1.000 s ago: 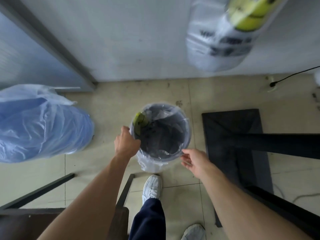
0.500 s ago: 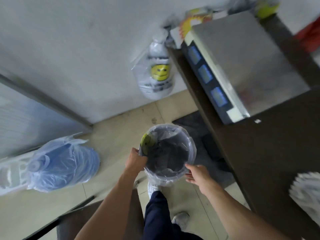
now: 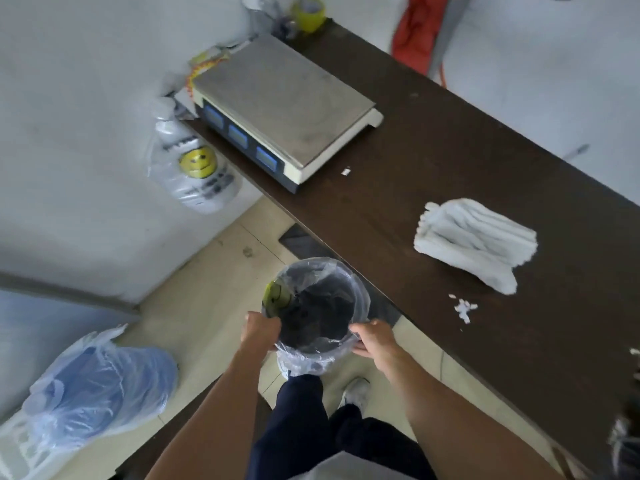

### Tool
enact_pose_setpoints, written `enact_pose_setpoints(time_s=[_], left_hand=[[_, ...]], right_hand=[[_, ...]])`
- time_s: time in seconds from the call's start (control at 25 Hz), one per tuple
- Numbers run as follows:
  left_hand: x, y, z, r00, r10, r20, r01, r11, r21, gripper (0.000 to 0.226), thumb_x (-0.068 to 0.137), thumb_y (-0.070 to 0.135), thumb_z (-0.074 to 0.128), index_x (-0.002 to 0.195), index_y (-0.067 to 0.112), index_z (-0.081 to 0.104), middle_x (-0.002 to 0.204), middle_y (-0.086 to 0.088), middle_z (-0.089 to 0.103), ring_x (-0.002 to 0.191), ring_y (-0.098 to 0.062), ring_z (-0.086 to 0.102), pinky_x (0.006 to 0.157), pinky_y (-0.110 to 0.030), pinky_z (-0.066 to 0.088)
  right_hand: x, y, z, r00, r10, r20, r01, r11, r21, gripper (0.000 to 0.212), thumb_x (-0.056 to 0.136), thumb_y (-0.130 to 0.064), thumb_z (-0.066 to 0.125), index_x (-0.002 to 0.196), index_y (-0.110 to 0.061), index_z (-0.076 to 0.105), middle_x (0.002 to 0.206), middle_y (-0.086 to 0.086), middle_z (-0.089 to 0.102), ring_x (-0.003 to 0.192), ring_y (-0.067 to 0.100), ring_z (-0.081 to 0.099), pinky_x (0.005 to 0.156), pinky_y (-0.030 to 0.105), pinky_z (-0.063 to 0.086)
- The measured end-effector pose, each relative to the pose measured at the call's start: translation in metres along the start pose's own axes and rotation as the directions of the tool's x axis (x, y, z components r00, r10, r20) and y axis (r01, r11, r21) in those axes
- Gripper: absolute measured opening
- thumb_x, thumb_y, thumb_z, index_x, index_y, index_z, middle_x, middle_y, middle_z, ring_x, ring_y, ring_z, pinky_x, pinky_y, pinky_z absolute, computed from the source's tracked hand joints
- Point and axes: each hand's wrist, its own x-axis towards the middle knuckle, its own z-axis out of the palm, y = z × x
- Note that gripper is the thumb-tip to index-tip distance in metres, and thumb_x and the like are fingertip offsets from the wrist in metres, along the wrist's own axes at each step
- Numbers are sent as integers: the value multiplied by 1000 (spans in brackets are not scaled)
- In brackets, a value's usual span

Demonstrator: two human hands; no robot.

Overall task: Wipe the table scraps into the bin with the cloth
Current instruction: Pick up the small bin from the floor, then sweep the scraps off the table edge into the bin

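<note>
A small dark bin (image 3: 317, 308) lined with a clear plastic bag is held above the floor, close to the near edge of the dark brown table (image 3: 415, 188). My left hand (image 3: 259, 329) grips its left rim and my right hand (image 3: 375, 337) grips its right rim. A folded white cloth (image 3: 474, 242) lies on the table to the right of the bin. Small white paper scraps (image 3: 463, 308) lie just in front of the cloth, and one more scrap (image 3: 345, 171) sits beside the scale.
A weighing scale (image 3: 284, 102) with a steel platform stands at the table's far left end. A plastic bag with a yellow smiley (image 3: 194, 168) hangs by the wall. A blue-tinted plastic bag (image 3: 93, 386) lies on the tiled floor at left. My legs and shoes are below the bin.
My view has swung up and right from the floor to the table. Both hands closed on the bin's rim and the bin has come up off the floor toward the table edge.
</note>
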Motion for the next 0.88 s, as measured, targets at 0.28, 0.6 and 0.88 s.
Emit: enact_pose_setpoints(time_s=[0.28, 0.6, 0.88], left_hand=[[-57, -1, 42, 994, 96, 43, -104, 961, 258, 57, 84, 17, 62, 131, -7, 43, 113, -22, 64, 100, -37, 67, 77, -44, 61], [-92, 8, 87, 987, 19, 160, -22, 1000, 17, 27, 89, -5, 49, 113, -13, 56, 107, -33, 67, 80, -46, 73, 79, -55, 61], [-94, 23, 111, 976, 82, 203, -111, 985, 135, 24, 89, -1, 45, 109, -9, 54, 91, -29, 71, 73, -42, 75, 81, -52, 61]], right_hand=[[-14, 23, -65, 999, 16, -28, -14, 997, 74, 16, 83, -1, 67, 98, 4, 62, 82, 13, 68, 74, 24, 70, 72, 35, 61], [-51, 46, -126, 993, -114, -28, 110, 987, -118, 9, 86, -15, 65, 85, -8, 60, 82, 9, 63, 72, 22, 63, 71, 37, 60], [-89, 3, -163, 840, -541, 51, 360, 484, -797, 26, 85, -36, 61, 99, -14, 58, 99, 5, 62, 89, 25, 58, 71, 32, 43]])
